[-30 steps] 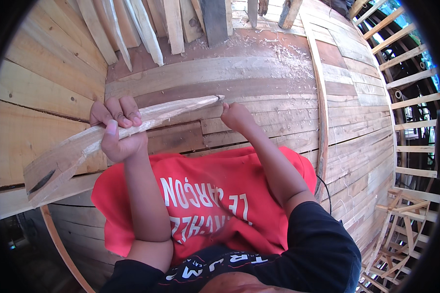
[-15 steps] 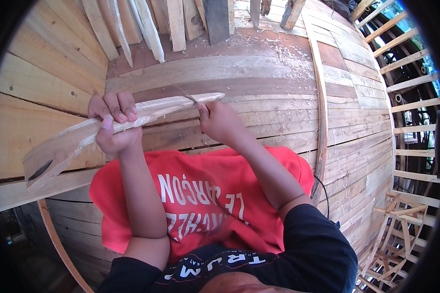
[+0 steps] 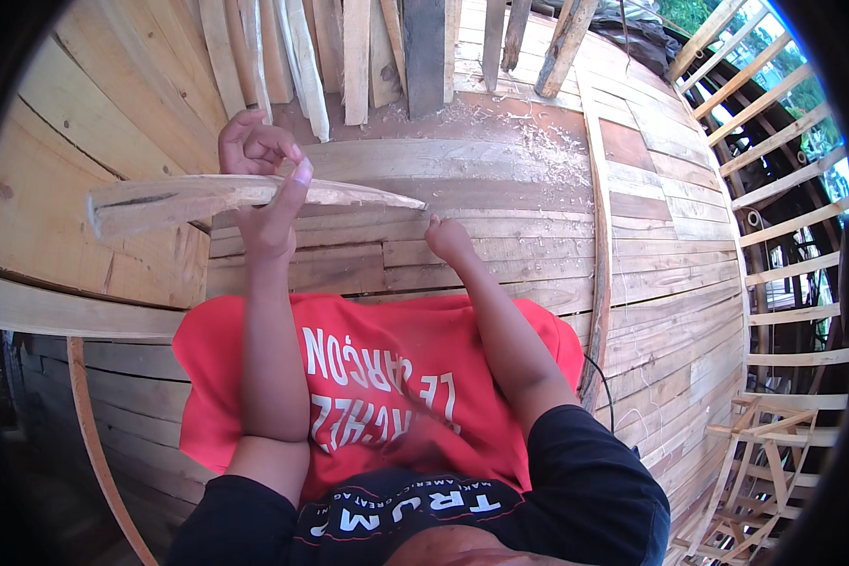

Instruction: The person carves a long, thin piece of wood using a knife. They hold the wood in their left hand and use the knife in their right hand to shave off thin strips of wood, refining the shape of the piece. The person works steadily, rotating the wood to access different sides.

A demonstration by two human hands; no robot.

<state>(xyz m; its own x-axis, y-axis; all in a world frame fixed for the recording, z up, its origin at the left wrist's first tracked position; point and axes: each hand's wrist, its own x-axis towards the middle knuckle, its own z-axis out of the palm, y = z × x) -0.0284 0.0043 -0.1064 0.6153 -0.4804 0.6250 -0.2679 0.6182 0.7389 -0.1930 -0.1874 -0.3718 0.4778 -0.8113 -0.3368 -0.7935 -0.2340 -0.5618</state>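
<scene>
At left, wood piece's [image 3: 170,196] thick end looks barely worked, dark streak in it. Left hand [image 3: 272,219] grasps it mid-length, thumb opposite fingers, above planks [image 3: 335,272]. Tip already tapered; lower edge rough, probably more to pare. Right hand [image 3: 450,240]: clenched near tip, contents can't tell. Shavings [image 3: 552,143] beyond.

daylight glares past the slats [image 3: 800,358] at right; edges bow near the rim; lower left seems shadowed

Left hand [image 3: 272,226] around a tapered wooden piece [image 3: 198,194], right hand [image 3: 450,241] near its pointed tip [image 3: 411,201].
</scene>
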